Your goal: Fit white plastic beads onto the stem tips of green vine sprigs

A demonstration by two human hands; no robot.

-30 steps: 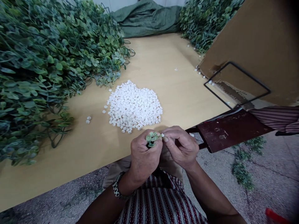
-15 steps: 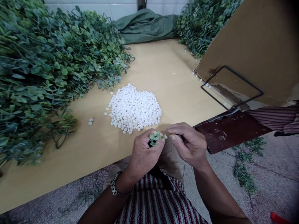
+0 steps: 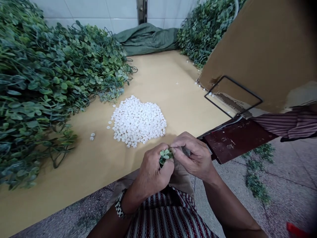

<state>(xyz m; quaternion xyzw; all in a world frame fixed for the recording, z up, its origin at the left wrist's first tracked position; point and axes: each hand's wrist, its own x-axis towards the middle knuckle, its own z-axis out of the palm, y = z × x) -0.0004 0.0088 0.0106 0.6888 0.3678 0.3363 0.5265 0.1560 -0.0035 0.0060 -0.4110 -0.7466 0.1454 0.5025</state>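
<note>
My left hand [image 3: 155, 168] is closed around a small artificial leaf sprig [image 3: 165, 156], its pale green leaves poking out between thumb and fingers. Against those fingertips, my right hand [image 3: 194, 155] pinches with thumb and forefinger; whatever lies in the pinch is too small and hidden to name. Just beyond both hands, a heap of small white plastic discs [image 3: 138, 120] is spread on the tan tabletop [image 3: 99, 172]. A couple of loose discs [image 3: 92, 136] lie left of the heap.
Piles of artificial greenery [image 3: 56, 66] cover the table's left side, with more greenery [image 3: 195, 36] at the back right. A green cloth [image 3: 151, 39] lies along the wall. At right stand a cardboard sheet [image 3: 245, 53] and a black wire frame [image 3: 247, 91]. Leafy sprigs [image 3: 256, 185] lie on the floor.
My right hand has moved in to meet the left hand's fingertips, where a white piece showed earlier and is now hidden. The whole view has shifted slightly.
</note>
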